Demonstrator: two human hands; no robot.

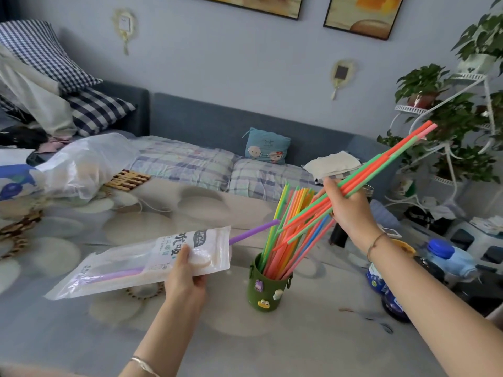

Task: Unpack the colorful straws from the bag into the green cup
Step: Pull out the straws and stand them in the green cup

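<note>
My left hand (183,278) grips the white plastic straw bag (130,265), held nearly flat over the table at the left. A purple straw (253,231) pokes out of the bag's open end toward the cup. The green cup (268,288), with small cartoon charms on its side, stands upright at the table's centre with several colorful straws (285,227) fanned out in it. My right hand (347,208) is raised above and right of the cup, shut on a bunch of green, orange and pink straws (386,156) that slant up to the right, their lower ends over the cup.
The table (245,341) has a grey floral cloth. A clear plastic bag (84,164) and a woven mat (128,179) lie at the back left. Bottles (446,257) and a jar stand at the right edge. A sofa is behind, and a plant stand (457,110) at far right.
</note>
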